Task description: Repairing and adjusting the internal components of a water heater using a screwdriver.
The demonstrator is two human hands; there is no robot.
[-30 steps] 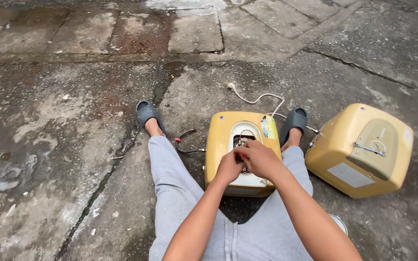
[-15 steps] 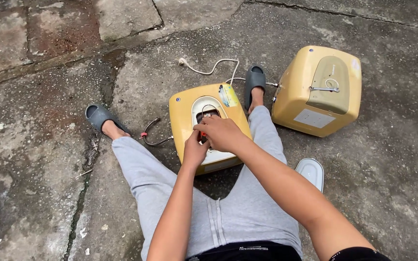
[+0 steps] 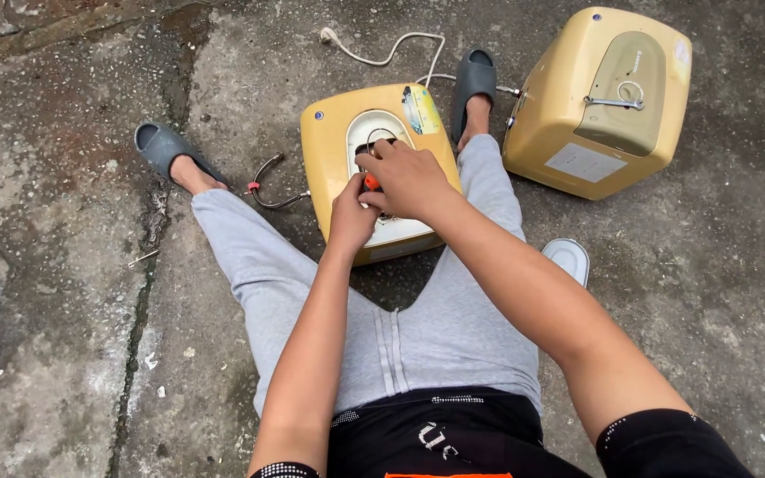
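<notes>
I sit on the concrete ground with a yellow box-shaped appliance (image 3: 329,146) between my legs. It has a white oval panel (image 3: 374,133) on top. My right hand (image 3: 409,177) is curled over that panel, gripping a small tool with an orange handle (image 3: 370,182). My left hand (image 3: 351,217) rests on the panel's near side, beside the tool, its fingers bent against the casing. The tool's tip is hidden under my hands.
A second, larger yellow appliance (image 3: 599,97) lies at the right. A white cord with plug (image 3: 382,53) runs behind. A braided hose (image 3: 267,181) lies left of the appliance. A pale oval lid (image 3: 567,258) lies by my right thigh. A thin nail-like piece (image 3: 143,258) lies left.
The view has tilted down and nearer, so more of my legs and waist show. My hands stay on the white panel in the same place.
</notes>
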